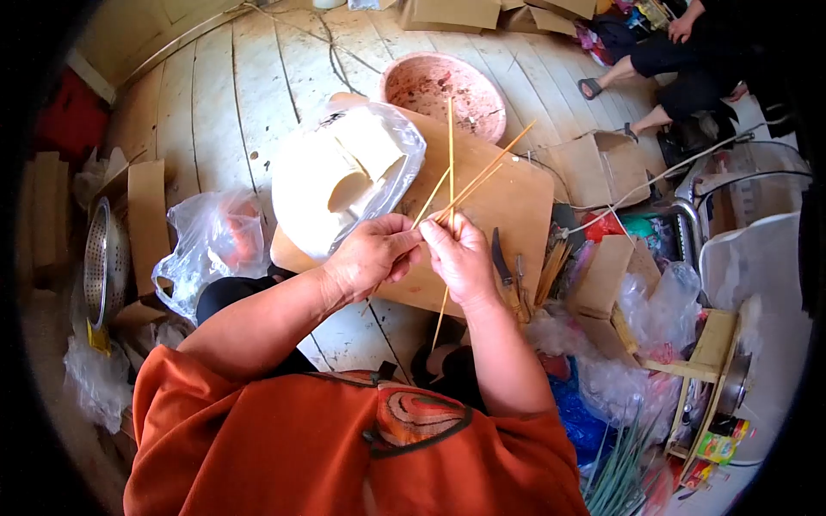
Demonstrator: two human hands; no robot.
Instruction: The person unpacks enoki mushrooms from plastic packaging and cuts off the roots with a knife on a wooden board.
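Several thin yellowish sticks [486, 170] cross one another at my hands, over the near part of a low wooden table [508, 185]. My left hand [375, 258] is closed, its thumb and fingers pinching stick ends. Close beside it, my right hand [462, 258] grips the sticks where they cross, and one long stick passes down below it. White, thick stacked pieces [366, 150], overexposed, lie in a clear plastic bag [411, 163] at the table's left. A knife [501, 258] lies right of my right hand, near a bundle of similar sticks [553, 268].
A pinkish basin [443, 90] stands beyond the table. Cardboard boxes [602, 168] and plastic bags crowd the right. At left are a tied plastic bag [215, 245] and a metal colander [107, 262]. Another person's legs [641, 73] show at upper right.
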